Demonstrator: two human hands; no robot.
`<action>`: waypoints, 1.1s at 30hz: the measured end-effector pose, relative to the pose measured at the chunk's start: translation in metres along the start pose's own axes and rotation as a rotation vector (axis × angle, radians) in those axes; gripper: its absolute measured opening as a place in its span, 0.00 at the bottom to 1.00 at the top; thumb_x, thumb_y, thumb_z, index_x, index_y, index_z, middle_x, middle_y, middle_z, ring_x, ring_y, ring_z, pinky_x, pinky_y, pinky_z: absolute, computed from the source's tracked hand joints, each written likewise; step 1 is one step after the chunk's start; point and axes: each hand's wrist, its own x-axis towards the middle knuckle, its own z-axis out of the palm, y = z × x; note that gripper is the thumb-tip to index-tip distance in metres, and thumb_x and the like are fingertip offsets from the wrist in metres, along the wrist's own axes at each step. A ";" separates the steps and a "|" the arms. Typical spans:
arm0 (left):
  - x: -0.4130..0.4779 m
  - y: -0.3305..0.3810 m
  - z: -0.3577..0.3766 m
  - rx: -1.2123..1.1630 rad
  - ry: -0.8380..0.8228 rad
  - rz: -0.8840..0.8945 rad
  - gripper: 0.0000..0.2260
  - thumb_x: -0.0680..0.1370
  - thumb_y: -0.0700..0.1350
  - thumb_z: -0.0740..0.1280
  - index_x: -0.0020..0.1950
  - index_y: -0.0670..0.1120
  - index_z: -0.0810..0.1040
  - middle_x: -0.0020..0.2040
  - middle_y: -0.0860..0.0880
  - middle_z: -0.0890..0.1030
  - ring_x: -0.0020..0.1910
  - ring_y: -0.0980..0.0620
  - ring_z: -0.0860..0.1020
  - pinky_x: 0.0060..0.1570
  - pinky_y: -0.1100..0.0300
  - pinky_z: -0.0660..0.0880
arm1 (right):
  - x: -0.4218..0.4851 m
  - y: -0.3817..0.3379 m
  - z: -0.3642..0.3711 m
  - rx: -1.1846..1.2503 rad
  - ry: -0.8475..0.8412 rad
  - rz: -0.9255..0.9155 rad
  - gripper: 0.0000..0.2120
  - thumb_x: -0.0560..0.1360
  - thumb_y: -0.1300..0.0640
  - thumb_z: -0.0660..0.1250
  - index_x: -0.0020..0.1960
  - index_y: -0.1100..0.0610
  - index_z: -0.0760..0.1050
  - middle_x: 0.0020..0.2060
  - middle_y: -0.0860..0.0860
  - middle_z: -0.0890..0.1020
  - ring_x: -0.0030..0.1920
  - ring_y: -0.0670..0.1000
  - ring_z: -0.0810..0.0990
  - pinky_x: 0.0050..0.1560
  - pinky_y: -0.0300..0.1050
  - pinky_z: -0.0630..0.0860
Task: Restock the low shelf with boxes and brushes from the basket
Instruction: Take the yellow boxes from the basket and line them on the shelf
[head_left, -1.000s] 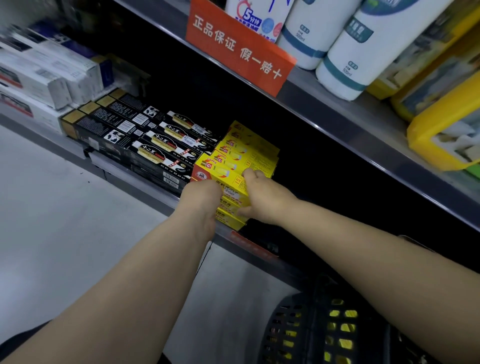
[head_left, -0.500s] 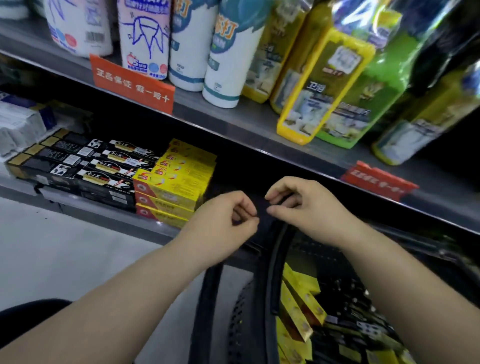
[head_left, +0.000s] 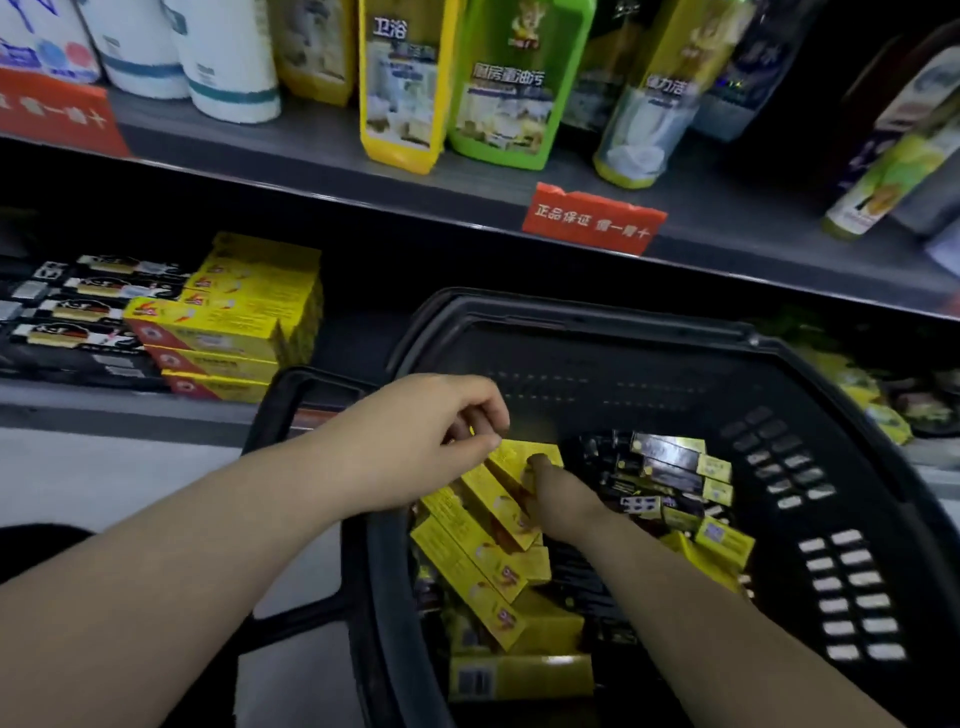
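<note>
The person is bent over a black basket (head_left: 779, 597) that sits on the floor (head_left: 130, 467) in front of the low shelf (head_left: 130, 410), with both bare arms reaching down into it. The right hand (head_left: 558, 496) is deep inside. Its thumb is hooked over the upper end of a yellow box (head_left: 519, 453) and its other fingers are hidden behind it, so it looks to be grasping that box. The left hand (head_left: 415, 441) hangs just above the same end with its fingers (head_left: 480, 423) curled in tight and the thumb tip at the box's edge. From here I cannot tell whether they actually pinch it. More long yellow boxes (head_left: 478, 566) lie slanted in a loose pile in the left part of the basket, and one lies flat across the near end. A heap of black boxes with yellow ends (head_left: 670, 465) fills the right part. On the low shelf, to the left of the basket, a stack of yellow boxes (head_left: 234, 322) stands just beside rows of black boxes (head_left: 78, 312). The shelf above (head_left: 311, 150) carries white, yellow and green bottles (head_left: 498, 88), with a red tag (head_left: 592, 218) fixed to its front edge.
</note>
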 end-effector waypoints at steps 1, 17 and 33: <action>0.002 0.002 0.001 -0.060 0.012 -0.046 0.05 0.77 0.48 0.64 0.51 0.57 0.76 0.42 0.61 0.78 0.43 0.64 0.76 0.41 0.70 0.73 | -0.001 0.000 -0.001 -0.057 0.001 -0.017 0.19 0.79 0.59 0.58 0.68 0.63 0.60 0.63 0.60 0.72 0.59 0.60 0.75 0.49 0.48 0.74; 0.023 0.011 0.014 -0.767 0.161 -0.560 0.16 0.76 0.53 0.66 0.58 0.45 0.71 0.49 0.46 0.82 0.46 0.50 0.81 0.49 0.53 0.78 | -0.090 -0.042 -0.096 0.799 -0.024 -0.459 0.12 0.73 0.40 0.63 0.48 0.47 0.75 0.45 0.43 0.80 0.46 0.46 0.81 0.50 0.43 0.78; 0.020 0.002 0.005 -0.907 0.059 -0.545 0.15 0.75 0.51 0.68 0.58 0.45 0.75 0.48 0.48 0.84 0.50 0.51 0.81 0.57 0.52 0.75 | -0.042 -0.029 -0.057 0.273 0.058 -0.102 0.14 0.77 0.51 0.65 0.56 0.60 0.71 0.51 0.58 0.81 0.48 0.56 0.81 0.48 0.51 0.78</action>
